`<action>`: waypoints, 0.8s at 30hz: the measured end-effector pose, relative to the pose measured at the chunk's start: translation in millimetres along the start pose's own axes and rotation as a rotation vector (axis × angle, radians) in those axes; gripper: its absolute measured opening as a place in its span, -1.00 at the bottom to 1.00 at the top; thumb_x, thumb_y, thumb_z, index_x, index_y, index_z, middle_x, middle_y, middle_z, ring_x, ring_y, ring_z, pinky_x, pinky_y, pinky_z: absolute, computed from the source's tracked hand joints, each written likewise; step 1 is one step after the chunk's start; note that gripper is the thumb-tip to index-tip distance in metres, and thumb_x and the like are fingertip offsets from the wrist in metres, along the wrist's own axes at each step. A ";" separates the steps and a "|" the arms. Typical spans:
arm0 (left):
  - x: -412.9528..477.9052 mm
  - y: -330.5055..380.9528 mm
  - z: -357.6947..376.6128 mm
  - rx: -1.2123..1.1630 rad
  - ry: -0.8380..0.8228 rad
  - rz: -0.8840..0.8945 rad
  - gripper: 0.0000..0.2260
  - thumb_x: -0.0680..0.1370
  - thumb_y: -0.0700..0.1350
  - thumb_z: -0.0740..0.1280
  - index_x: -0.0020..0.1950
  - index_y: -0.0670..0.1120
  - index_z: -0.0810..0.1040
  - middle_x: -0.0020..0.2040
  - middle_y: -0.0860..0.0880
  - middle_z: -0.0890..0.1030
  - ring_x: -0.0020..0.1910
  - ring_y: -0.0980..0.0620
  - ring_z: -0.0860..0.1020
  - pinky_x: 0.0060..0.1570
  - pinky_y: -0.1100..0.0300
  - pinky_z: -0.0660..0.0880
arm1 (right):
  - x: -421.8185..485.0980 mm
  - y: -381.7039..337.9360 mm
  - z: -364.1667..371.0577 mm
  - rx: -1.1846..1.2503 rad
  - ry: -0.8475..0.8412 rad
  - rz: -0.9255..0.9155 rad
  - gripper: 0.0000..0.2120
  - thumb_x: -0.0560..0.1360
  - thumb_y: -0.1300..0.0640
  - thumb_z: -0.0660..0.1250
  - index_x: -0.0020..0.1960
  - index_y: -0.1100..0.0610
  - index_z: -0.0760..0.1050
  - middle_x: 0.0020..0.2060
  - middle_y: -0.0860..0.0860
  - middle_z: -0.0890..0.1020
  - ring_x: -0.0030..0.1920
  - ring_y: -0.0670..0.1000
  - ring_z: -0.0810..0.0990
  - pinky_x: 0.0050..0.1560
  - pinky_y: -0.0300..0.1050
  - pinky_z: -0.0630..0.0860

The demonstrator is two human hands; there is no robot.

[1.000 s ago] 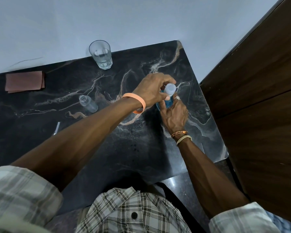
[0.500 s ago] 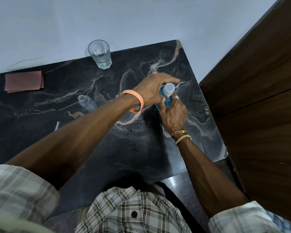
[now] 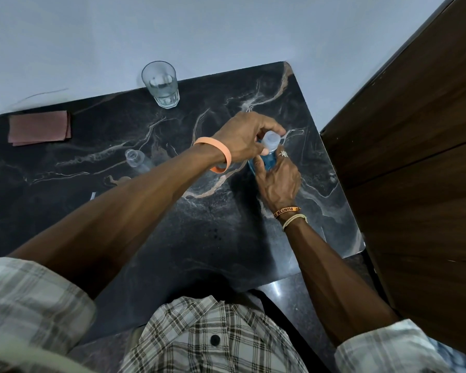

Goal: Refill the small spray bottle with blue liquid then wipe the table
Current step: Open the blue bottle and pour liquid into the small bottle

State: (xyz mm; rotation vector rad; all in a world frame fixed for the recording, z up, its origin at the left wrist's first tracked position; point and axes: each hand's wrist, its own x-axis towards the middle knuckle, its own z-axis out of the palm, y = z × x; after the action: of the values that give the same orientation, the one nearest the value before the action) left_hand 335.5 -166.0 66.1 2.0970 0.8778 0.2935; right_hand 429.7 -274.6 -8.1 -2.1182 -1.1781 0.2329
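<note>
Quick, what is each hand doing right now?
Left hand: closed, pinching the white cap on the blue bottle.
Right hand: closed, gripping the blue bottle's body.

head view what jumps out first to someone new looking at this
Both hands meet near the table's right edge: the left hand pinches the pale cap of a blue-liquid bottle, the right hand grips its body. A small uncapped clear bottle sits to their left, a drinking glass at the far edge, a folded brown cloth far left.
</note>
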 end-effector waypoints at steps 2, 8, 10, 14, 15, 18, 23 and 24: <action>-0.2 1.1 -1.0 -0.045 0.004 -0.019 -0.56 0.37 -0.25 0.56 0.21 0.01 0.64 0.11 0.04 0.68 -0.03 0.16 0.64 0.02 0.23 0.61 | 0.6 0.3 0.4 0.000 -0.003 0.006 -0.51 0.52 -0.15 0.36 0.32 0.13 0.49 0.07 0.11 0.68 0.01 0.15 0.66 -0.04 -0.07 0.54; -2.8 1.3 -4.6 -0.033 0.039 -0.044 -0.53 0.28 -0.19 0.63 0.16 -0.03 0.65 0.00 0.04 0.69 -0.11 0.15 0.65 -0.04 0.15 0.64 | 1.5 2.1 1.2 0.000 -0.011 0.004 -0.51 0.53 -0.14 0.35 0.33 0.13 0.49 0.09 0.11 0.67 0.03 0.14 0.66 -0.02 -0.07 0.54; -3.4 0.8 -4.8 0.014 0.017 -0.015 -0.42 0.28 -0.23 0.62 0.27 0.00 0.58 0.15 0.03 0.64 0.01 0.16 0.58 0.05 0.21 0.59 | 1.8 3.3 1.4 -0.014 -0.016 0.004 -0.49 0.54 -0.17 0.33 0.35 0.13 0.48 0.10 0.11 0.67 0.05 0.15 0.66 -0.02 -0.04 0.55; -2.7 -0.9 -1.9 0.112 -0.052 0.076 -0.44 0.36 -0.26 0.55 0.32 0.05 0.55 0.29 0.03 0.58 0.11 0.20 0.46 0.05 0.38 0.39 | 1.8 4.6 2.4 -0.023 -0.021 0.006 -0.48 0.55 -0.18 0.32 0.35 0.14 0.48 0.07 0.12 0.67 0.01 0.16 0.66 -0.04 0.00 0.58; -1.7 -0.4 -0.8 0.132 -0.037 0.082 -0.51 0.38 -0.25 0.54 0.28 0.04 0.59 0.25 0.02 0.61 0.06 0.20 0.48 0.00 0.44 0.36 | 1.6 4.6 2.5 -0.030 -0.012 0.005 -0.49 0.54 -0.17 0.32 0.35 0.14 0.48 0.06 0.12 0.68 0.00 0.16 0.66 -0.05 -0.02 0.57; 2.3 0.8 0.9 0.141 0.019 0.053 -0.57 0.37 -0.16 0.57 0.22 0.00 0.62 0.15 0.00 0.66 -0.03 0.11 0.55 -0.11 0.45 0.36 | 1.0 3.9 2.4 -0.012 -0.005 0.001 -0.52 0.52 -0.15 0.35 0.31 0.13 0.49 0.04 0.10 0.68 -0.03 0.14 0.66 -0.08 -0.11 0.51; 1.4 0.9 -1.6 0.116 -0.034 0.082 -0.43 0.34 -0.26 0.56 0.30 0.05 0.56 0.26 0.04 0.58 0.14 0.12 0.51 0.04 0.36 0.40 | 1.3 3.7 2.5 -0.009 0.020 0.001 -0.55 0.53 -0.15 0.36 0.26 0.13 0.53 0.00 0.10 0.69 -0.05 0.14 0.67 -0.12 -0.20 0.40; 1.2 0.7 -1.6 0.124 -0.034 0.089 -0.47 0.37 -0.29 0.53 0.29 0.05 0.57 0.26 0.02 0.59 0.16 0.10 0.53 0.05 0.35 0.41 | 1.2 3.6 2.7 -0.014 0.020 0.004 -0.54 0.52 -0.16 0.37 0.25 0.15 0.53 0.00 0.11 0.69 -0.05 0.14 0.67 -0.12 -0.19 0.42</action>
State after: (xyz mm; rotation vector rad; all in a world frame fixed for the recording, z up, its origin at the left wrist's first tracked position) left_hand 335.8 -164.5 67.5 2.2532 0.8018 0.2552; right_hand 431.6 -273.6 -12.2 -2.1303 -1.1673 0.2049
